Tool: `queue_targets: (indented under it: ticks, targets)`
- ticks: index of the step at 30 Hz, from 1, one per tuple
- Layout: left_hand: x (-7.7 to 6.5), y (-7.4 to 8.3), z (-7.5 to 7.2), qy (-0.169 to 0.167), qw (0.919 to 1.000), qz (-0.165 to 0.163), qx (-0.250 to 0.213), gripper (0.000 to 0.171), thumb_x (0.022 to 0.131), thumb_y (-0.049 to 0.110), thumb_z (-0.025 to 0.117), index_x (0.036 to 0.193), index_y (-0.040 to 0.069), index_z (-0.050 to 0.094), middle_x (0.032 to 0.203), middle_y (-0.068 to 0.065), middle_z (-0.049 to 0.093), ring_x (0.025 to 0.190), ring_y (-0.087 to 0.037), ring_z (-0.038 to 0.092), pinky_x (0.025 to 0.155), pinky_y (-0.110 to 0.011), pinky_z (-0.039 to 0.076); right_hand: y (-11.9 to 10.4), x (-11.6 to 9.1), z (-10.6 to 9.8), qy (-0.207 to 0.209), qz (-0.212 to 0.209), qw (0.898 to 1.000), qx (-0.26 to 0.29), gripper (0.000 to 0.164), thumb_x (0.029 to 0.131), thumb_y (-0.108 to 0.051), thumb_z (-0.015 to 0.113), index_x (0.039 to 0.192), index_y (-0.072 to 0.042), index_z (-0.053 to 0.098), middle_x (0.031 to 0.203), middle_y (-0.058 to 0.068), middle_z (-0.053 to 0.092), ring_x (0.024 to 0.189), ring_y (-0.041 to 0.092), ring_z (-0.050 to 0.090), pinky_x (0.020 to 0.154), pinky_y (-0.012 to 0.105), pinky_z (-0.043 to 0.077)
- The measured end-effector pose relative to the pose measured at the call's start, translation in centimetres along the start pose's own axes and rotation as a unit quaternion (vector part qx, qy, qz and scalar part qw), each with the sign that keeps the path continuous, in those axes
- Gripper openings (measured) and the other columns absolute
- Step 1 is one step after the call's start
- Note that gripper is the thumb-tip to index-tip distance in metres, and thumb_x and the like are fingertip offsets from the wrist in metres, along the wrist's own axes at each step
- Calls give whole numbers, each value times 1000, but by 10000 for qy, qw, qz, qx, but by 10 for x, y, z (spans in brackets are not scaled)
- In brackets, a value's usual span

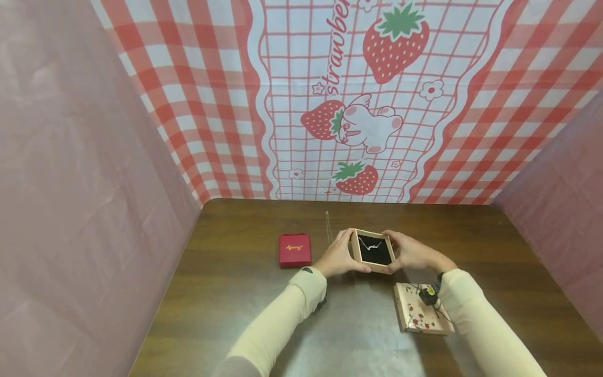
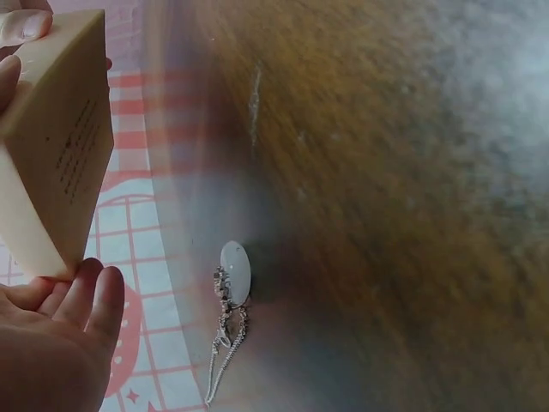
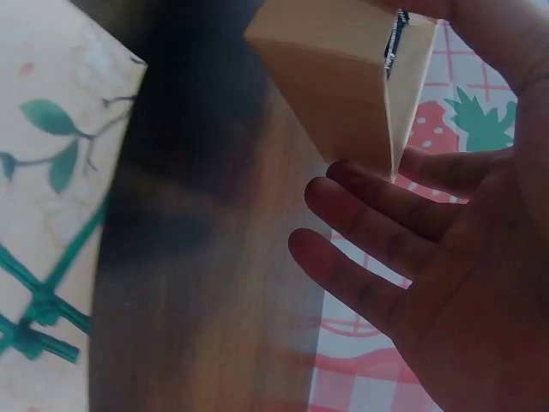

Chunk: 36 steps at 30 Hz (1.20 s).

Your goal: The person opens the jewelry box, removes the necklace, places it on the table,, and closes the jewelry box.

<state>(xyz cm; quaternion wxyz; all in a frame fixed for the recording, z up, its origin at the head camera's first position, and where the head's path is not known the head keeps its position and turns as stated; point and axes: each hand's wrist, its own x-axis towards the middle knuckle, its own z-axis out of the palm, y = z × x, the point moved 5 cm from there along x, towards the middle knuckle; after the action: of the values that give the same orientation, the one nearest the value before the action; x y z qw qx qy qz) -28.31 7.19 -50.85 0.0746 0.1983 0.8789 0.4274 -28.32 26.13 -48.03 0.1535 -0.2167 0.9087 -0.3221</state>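
A small square jewelry box (image 1: 356, 248), pale and lidless, is held above the table between both hands, its opening towards me. Inside, a silver necklace (image 1: 370, 247) lies on black padding. My left hand (image 1: 340, 255) grips the box's left side, thumb at the near edge; the left wrist view shows printed text on the box's underside (image 2: 73, 146). On the right side my right hand (image 1: 412, 252) pinches it between thumb and fingers. Beyond the left hand lies a thin chain (image 1: 327, 225), partly hidden; in the left wrist view a chain with a white oval piece (image 2: 236, 273) appears.
A red box (image 1: 294, 250) with gold lettering stands left of the left hand. Near the right forearm lies a floral-patterned lid (image 1: 419, 317) with a dark flower and cord. Behind the wooden table (image 1: 226, 293) hangs a strawberry-print cloth (image 1: 221, 104).
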Motion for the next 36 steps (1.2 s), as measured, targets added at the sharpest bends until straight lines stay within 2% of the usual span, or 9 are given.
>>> queue_targets:
  ticks: [7, 14, 21, 27, 36]
  targets:
    - [3, 2, 2, -78, 9997, 63, 210, 112, 62, 40, 91, 150, 11, 30, 143, -9, 45, 129, -20, 46, 109, -36, 42, 4, 4, -2, -51, 128, 9997, -176, 94, 55, -19, 88, 132, 8, 40, 104, 16, 64, 90, 24, 64, 75, 32, 54]
    - [8, 1, 4, -427, 9978, 86, 491, 118, 65, 39, 89, 154, 8, 19, 150, -14, 40, 137, -28, 40, 114, -40, 37, 5, 9, -4, -99, 231, 9988, -420, 95, 55, -17, 86, 133, 10, 39, 109, 19, 60, 92, 26, 62, 75, 35, 54]
    - [16, -1, 2, -624, 9950, 41, 782, 114, 68, 41, 87, 153, 4, 22, 150, -15, 41, 137, -29, 40, 115, -38, 36, 7, 16, -5, -100, 284, 9977, -605, 94, 53, -17, 86, 132, 11, 41, 108, 20, 60, 91, 28, 62, 77, 39, 54]
    - [21, -2, 2, -663, 9945, -80, 804, 114, 67, 38, 87, 152, 1, 22, 151, -17, 40, 138, -30, 40, 117, -39, 34, 12, 24, -4, -109, 315, 9967, -741, 92, 53, -17, 85, 131, 9, 43, 107, 19, 59, 93, 28, 61, 76, 39, 55]
    - [29, -8, 11, -651, 9922, -170, 1045, 112, 65, 38, 89, 151, 4, 25, 145, -15, 48, 133, -28, 46, 114, -35, 37, 20, 27, -1, -30, 335, 9956, -869, 92, 51, -16, 85, 129, 8, 44, 104, 20, 56, 91, 27, 56, 76, 39, 52]
